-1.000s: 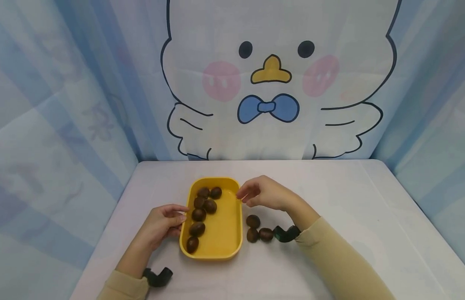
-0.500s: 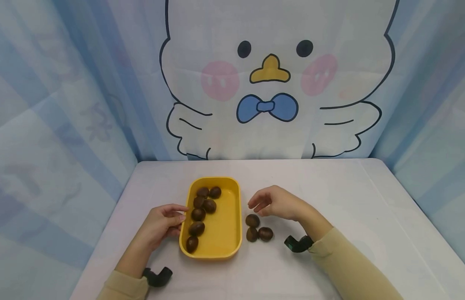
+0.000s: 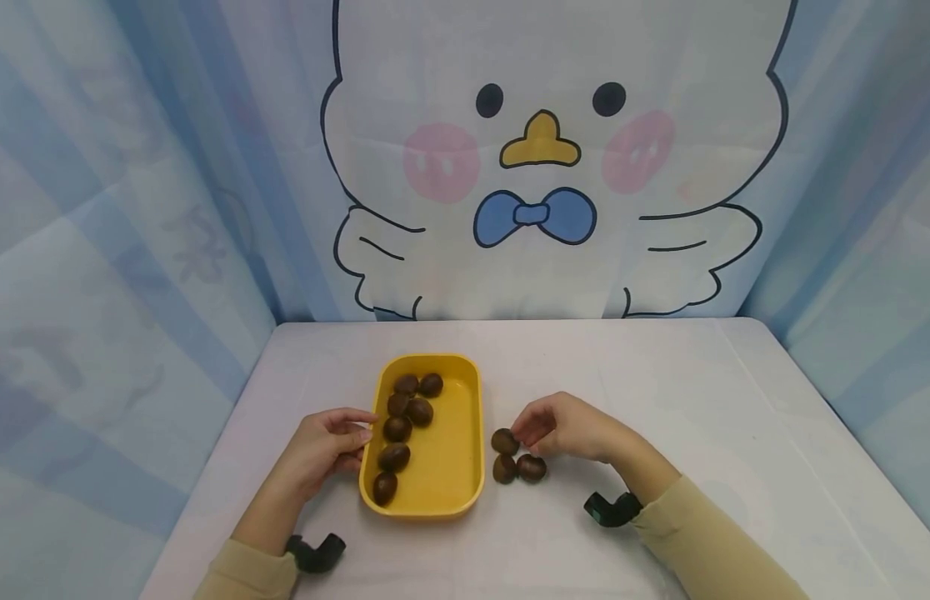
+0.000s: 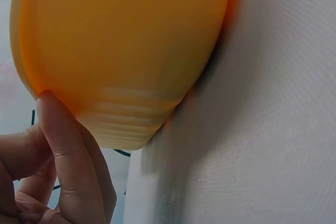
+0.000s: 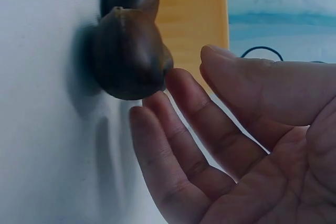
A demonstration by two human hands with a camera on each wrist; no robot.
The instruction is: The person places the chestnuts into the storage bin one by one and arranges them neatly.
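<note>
A yellow tray [image 3: 453, 433] stands on the white table, with several brown chestnuts [image 3: 394, 457] along its left side and far end. My left hand [image 3: 326, 450] touches its left rim; in the left wrist view a finger [image 4: 63, 145] lies against the tray's outer wall [image 4: 131, 51]. Three more chestnuts [image 3: 532, 468] sit close together on the table, right of the tray. Just behind and right of them is my right hand [image 3: 570, 429], its fingers spread and slightly bent. In the right wrist view the fingertips [image 5: 144, 121] reach close to a chestnut [image 5: 128, 51], with nothing held.
A patterned curtain [image 3: 540, 275] with a cartoon bird hangs behind the white table [image 3: 697, 400], and blue curtains [image 3: 120, 292] flank it. A black wrist device [image 3: 613, 509] sits below the right forearm; another [image 3: 317, 553] is by the left.
My right hand has moved from the tray's right rim toward the near right, down to the three loose chestnuts. The left hand and the tray have stayed in place.
</note>
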